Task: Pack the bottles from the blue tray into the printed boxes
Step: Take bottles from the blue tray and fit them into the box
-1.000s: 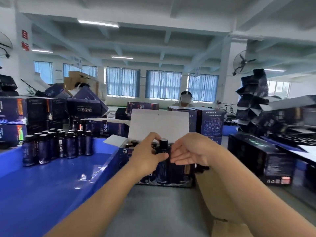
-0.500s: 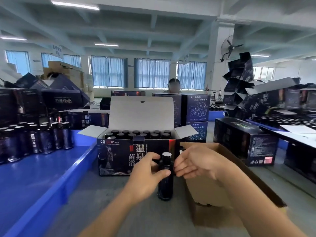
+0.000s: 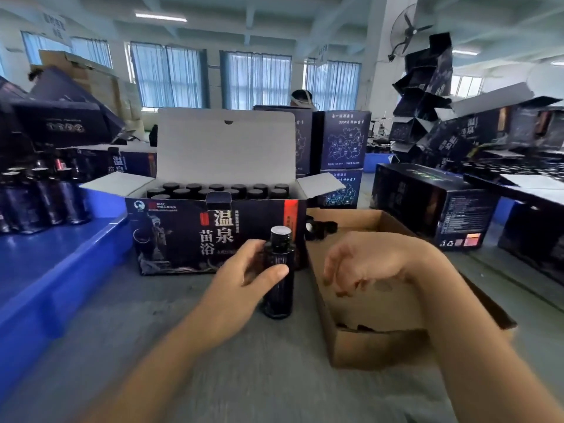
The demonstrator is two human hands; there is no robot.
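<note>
My left hand [image 3: 241, 277] grips a dark bottle [image 3: 278, 276] with a black cap, upright just in front of the open printed box [image 3: 213, 236]. Several bottles with black caps stand in rows inside that box, and its white lid stands raised behind them. My right hand [image 3: 366, 262] hovers to the right of the bottle, fingers loosely curled and holding nothing, above a brown cardboard box [image 3: 375, 346]. The blue tray [image 3: 45, 257] lies at the left with several dark bottles [image 3: 39, 196] standing at its far end.
Closed printed boxes [image 3: 427, 206] lie at the right, with more stacked and tumbled behind them. Two printed boxes [image 3: 341, 154] stand stacked behind the open one. A person sits at the back by the windows. A grey table surface runs under my arms.
The bottle has come toward me out of the box area, still in my left hand. My right hand has let go of it and moved right over the cardboard box.
</note>
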